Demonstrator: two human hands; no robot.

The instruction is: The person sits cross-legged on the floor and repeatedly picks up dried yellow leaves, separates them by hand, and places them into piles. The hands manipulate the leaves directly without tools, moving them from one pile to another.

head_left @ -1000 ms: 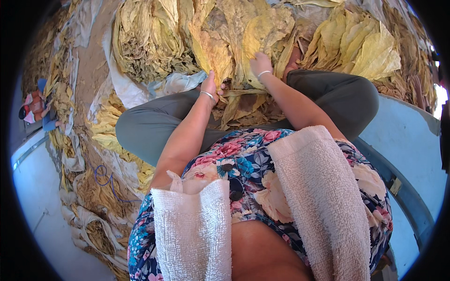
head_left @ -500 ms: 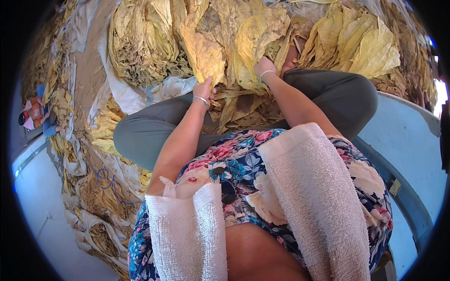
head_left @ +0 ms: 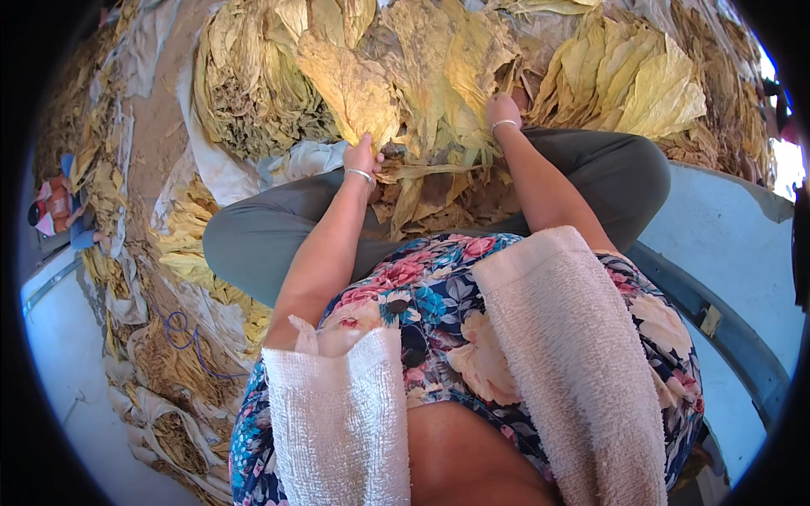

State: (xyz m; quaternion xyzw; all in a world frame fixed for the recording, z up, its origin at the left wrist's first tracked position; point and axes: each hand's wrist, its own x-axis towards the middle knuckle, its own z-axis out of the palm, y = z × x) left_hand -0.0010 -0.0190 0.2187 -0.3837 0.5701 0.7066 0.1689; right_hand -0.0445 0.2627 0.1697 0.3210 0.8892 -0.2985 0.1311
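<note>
My left hand (head_left: 363, 158) is closed on the narrow stem end of a broad yellow dried tobacco leaf (head_left: 350, 84), which fans out away from me. To the right, my right hand (head_left: 504, 111) is at the edge of a spread of dried leaves (head_left: 460, 67) in the middle; its fingers point away and are hidden. Between my crossed legs lie brown and yellow leaf scraps (head_left: 439, 198).
A thick leaf bundle (head_left: 253, 76) stands at the far left, and a fanned yellow stack (head_left: 620, 76) at the far right. White sheeting (head_left: 215, 139) lies beside my left knee. A blue surface (head_left: 726, 228) curves along the right. Another person (head_left: 59, 207) sits at the far left.
My right hand has moved right and slightly farther away, off the middle leaves' lower edge. The leaf in my left hand has swung left, its broad part tilting outward.
</note>
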